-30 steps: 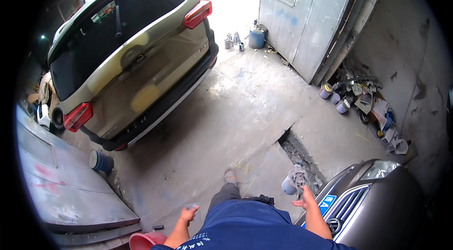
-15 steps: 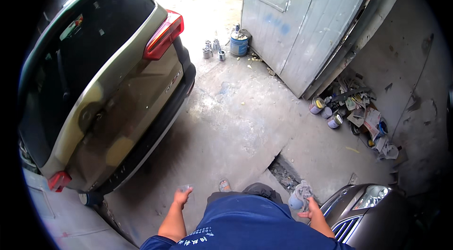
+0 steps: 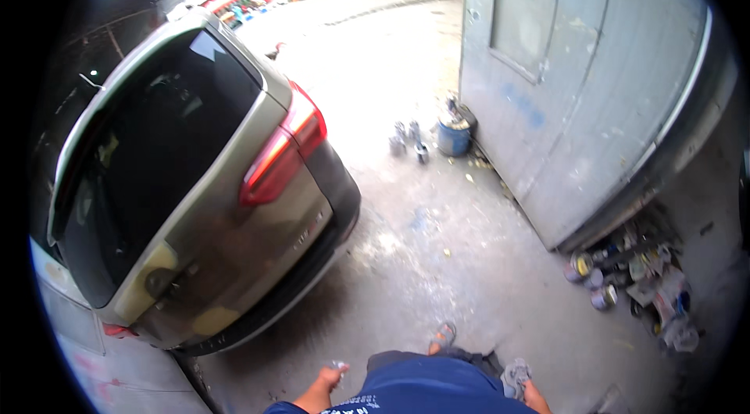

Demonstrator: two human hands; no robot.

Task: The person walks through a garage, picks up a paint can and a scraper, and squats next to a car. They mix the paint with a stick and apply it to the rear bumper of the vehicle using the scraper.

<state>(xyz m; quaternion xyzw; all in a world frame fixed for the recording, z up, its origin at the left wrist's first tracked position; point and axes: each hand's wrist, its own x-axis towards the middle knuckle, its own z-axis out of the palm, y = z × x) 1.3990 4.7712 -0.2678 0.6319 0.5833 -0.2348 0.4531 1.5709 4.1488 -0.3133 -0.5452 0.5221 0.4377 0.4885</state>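
A beige-gold car [image 3: 195, 203] fills the left half of the frame, its rear hatch and red tail light [image 3: 281, 152] turned toward the middle. At the bottom centre, the left hand [image 3: 334, 372] comes up from the lower edge, fingers curled together around something small and pale; what it is cannot be made out. Just right of it lie the person's blue shirt [image 3: 422, 390] and a sandalled foot [image 3: 442, 334] on the grey concrete floor [image 3: 437, 242]. The right hand [image 3: 525, 387], at the bottom right of centre, is clamped on a crumpled grey rag [image 3: 514, 375]. Higher, a blue bucket [image 3: 453, 135] and small tins [image 3: 410, 140] stand by the grey metal door [image 3: 578, 78]. Paint cans [image 3: 594, 281] cluster at the lower right.
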